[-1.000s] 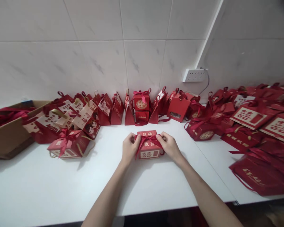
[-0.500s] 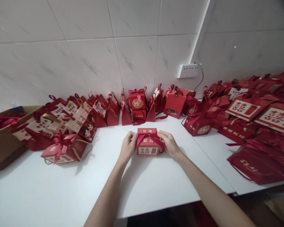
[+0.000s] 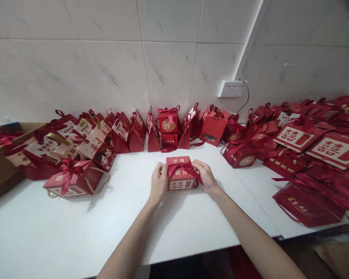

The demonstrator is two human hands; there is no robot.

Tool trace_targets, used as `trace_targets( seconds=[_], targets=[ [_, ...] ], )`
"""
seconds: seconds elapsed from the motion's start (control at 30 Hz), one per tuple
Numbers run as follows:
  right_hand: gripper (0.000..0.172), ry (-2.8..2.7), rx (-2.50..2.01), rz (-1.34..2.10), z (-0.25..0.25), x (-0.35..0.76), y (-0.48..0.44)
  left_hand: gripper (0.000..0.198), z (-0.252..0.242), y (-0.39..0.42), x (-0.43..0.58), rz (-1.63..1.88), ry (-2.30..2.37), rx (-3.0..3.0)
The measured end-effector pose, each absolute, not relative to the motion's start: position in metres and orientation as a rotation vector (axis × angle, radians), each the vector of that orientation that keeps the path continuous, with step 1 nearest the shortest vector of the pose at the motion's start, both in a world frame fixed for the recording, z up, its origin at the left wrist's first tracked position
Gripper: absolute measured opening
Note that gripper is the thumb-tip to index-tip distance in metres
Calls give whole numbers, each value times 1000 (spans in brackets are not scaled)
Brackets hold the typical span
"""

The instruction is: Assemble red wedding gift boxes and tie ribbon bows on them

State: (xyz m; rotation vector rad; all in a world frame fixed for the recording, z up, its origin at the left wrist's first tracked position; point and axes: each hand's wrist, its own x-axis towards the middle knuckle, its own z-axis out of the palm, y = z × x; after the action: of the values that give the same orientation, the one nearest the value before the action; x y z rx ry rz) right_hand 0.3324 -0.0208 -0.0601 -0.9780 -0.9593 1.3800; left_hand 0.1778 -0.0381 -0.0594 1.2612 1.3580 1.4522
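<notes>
A small red gift box [image 3: 180, 185] with a cream double-happiness panel stands on the white table in front of me. A dark red ribbon [image 3: 184, 166] crosses its sloped upper face, gathered in the middle. At the box's left side my left hand [image 3: 159, 179] is closed, pinching the ribbon between thumb and fingers. My right hand [image 3: 204, 174] pinches the ribbon at the upper right, and a ribbon tail hangs below these fingers. Both hands are close against the box, and its back is hidden.
Red gift boxes [image 3: 169, 123] line the tiled wall. A bow-tied box [image 3: 72, 182] lies at left, beside a cardboard carton [image 3: 2, 170]. Many boxes [image 3: 298, 137] are heaped on the right. A power strip [image 3: 232, 89] is on the wall. The white table [image 3: 75, 236] ends at a front edge near me.
My view has shifted slightly. Both hands stay on the ribbon, and the tail at the left hand, visible before, is now mostly hidden. The box stays in about the same place.
</notes>
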Motion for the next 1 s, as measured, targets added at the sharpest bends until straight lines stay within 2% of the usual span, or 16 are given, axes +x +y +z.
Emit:
trace_targets(
  seconds=[0.43,0.67,0.77,0.8,0.9,1.0],
  targets=[
    [28,-823,-998,1420,-64,331,-18,27,-64,-39,184,1442,1358,1236],
    [33,-1059,-1031,1242,-65,340,-18,30,-58,-35,177,1385,1316,1232],
    [28,-1234,-1019,1103,-61,352,-18,29,-55,-34,173,1366,1296,1233],
    [38,-1324,-1008,1074,-60,356,-19,29,-55,-34,172,1363,1291,1232],
    [88,-1644,-985,1142,-62,362,-20,30,-57,-34,172,1341,1262,1245],
    [107,-1812,-983,1206,-68,361,-21,29,-57,-33,171,1309,1220,1280]
  ],
)
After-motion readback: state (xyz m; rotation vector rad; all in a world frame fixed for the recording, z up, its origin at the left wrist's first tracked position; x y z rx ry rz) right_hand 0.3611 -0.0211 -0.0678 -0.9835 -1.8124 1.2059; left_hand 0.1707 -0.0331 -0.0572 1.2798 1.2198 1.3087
